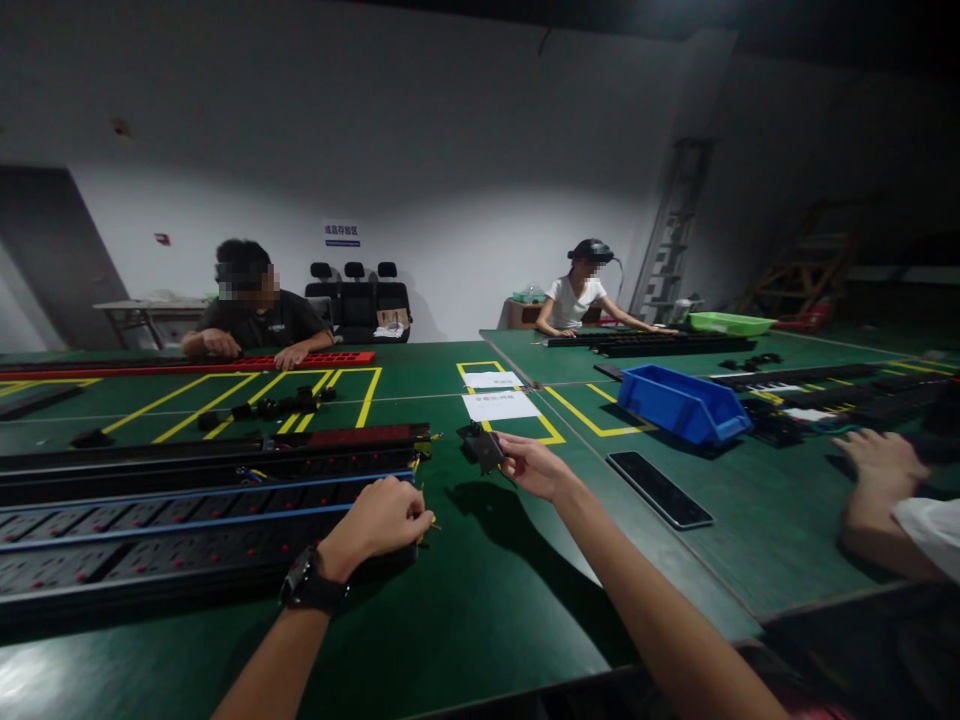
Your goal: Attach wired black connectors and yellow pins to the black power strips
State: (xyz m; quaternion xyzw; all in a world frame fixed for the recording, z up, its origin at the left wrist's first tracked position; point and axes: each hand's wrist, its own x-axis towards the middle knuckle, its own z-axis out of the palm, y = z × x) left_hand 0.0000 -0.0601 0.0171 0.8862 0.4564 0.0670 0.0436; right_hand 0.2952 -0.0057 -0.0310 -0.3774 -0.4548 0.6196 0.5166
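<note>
My left hand (384, 518), with a black watch on its wrist, is closed at the right end of a long black rail (195, 545) with blue edges and red dots. Its fingers are pressed together near thin yellow wires (433, 523); whatever lies between them is too small to make out. Over the green table (480, 600), my right hand (529, 465) pinches a small dark flat part (487, 452) by its right side. That part is just right of the rail's end and below the white paper labels (501, 405).
A phone (660, 490) and a blue bin (682, 403) stand to the right. Small black parts (266, 407) lie beyond the rails. Across the table are two people, one by a red rail (315, 362). Another person's hand (881, 460) rests at the right edge.
</note>
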